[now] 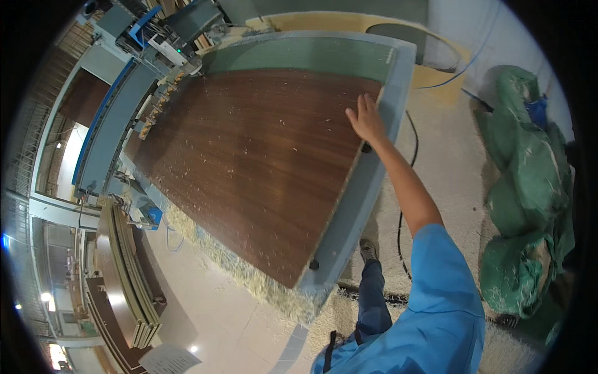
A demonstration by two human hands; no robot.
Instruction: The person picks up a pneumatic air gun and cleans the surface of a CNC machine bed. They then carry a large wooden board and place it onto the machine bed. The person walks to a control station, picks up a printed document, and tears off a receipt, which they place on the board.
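A large dark-brown wood-grain panel (249,156) lies flat on a grey-framed machine table (349,230), with pale chips scattered over its face. My right hand (369,119) rests at the panel's right edge near its far corner. Its fingers are stretched out and the thumb stands apart, with nothing held. Just below my wrist, a small black round stop (366,148) sits beside the panel edge; another black stop (314,265) is by the near corner. My left hand is out of the picture.
A blue-and-grey machine head (171,50) stands at the far left of the table. Green sacks (529,181) slump along the right. Curved-looking panels (128,280) are stacked at lower left. Shavings (249,274) pile below the table, and a black cable (400,230) crosses the floor.
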